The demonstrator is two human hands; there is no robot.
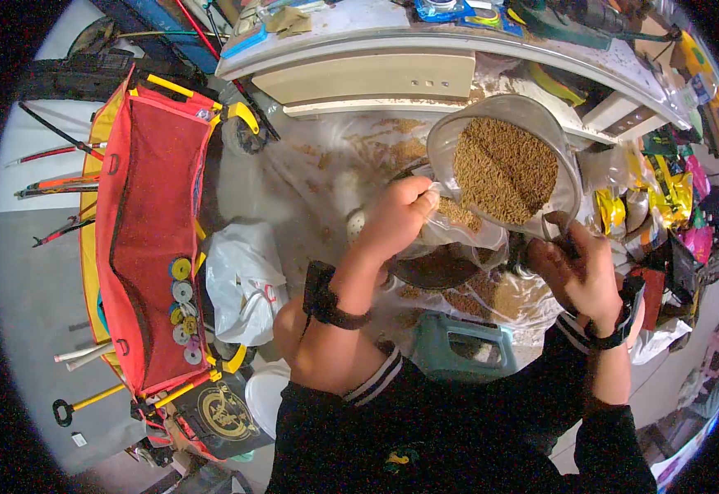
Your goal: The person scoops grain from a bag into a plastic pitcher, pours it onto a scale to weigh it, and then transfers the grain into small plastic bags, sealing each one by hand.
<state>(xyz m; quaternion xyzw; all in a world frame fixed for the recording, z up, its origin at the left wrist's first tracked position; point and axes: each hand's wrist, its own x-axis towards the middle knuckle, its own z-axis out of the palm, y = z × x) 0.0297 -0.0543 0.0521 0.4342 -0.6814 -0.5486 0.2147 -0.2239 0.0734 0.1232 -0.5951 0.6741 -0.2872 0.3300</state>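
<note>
My right hand (575,270) grips the handle of a clear plastic jug (569,148), its fingers closed by the jug's lower edge. Small brown pellets (507,169) lie inside the jug, which is tilted over a clear plastic bag (487,239). The bag's edge is pinched in my left hand (402,212), whose thumb and fingers are pressed together. Some pellets show at the bag's mouth. Beneath the bag is a dark round container (433,272), largely hidden by the bag and jug.
Spilled pellets and powder lie on plastic sheeting (326,156). A blue-green plastic container (466,329) stands between my knees. On the left are a white bag (244,280) and a red cart (158,230) with yellow bars. A cluttered bench (343,41) stands ahead; colourful packets (664,193) lie right.
</note>
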